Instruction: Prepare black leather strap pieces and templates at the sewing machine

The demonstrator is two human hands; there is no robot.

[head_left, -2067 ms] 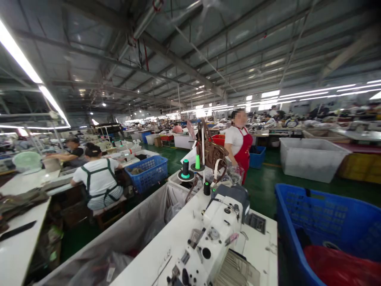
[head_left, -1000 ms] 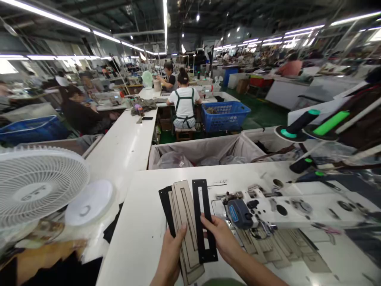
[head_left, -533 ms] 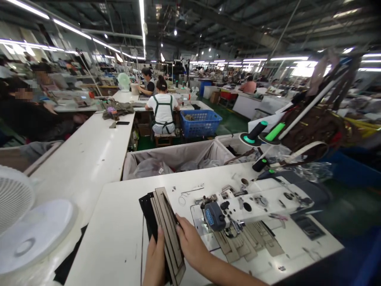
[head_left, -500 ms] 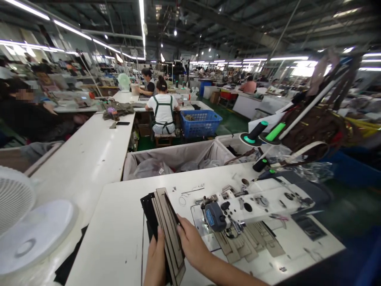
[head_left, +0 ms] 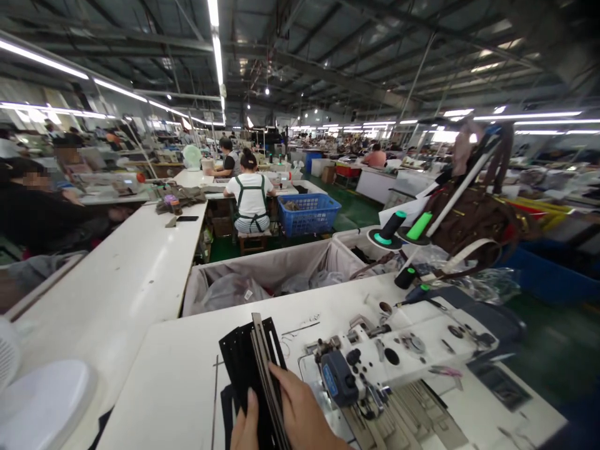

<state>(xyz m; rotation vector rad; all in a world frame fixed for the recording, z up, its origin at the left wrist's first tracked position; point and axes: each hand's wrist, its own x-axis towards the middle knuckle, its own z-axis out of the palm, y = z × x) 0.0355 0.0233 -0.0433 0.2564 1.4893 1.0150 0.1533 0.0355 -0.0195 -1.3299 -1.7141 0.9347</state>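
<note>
Hands [head_left: 302,403] pinch black and beige strips [head_left: 247,359]; sewing machine [head_left: 412,359] close right; bin [head_left: 276,264] beyond.

Blk strips [head_left: 239,356], fanned flat (tiny holes nr top ends), L of a few beige strips [head_left: 258,340] seen edge-on; blk slotted strip [head_left: 278,347] on R. All held together, tops leaning L, over white desk [head_left: 178,375].

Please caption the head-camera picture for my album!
Left hand and right hand hold thin black strips and beige strips beside a white sewing machine.
</note>
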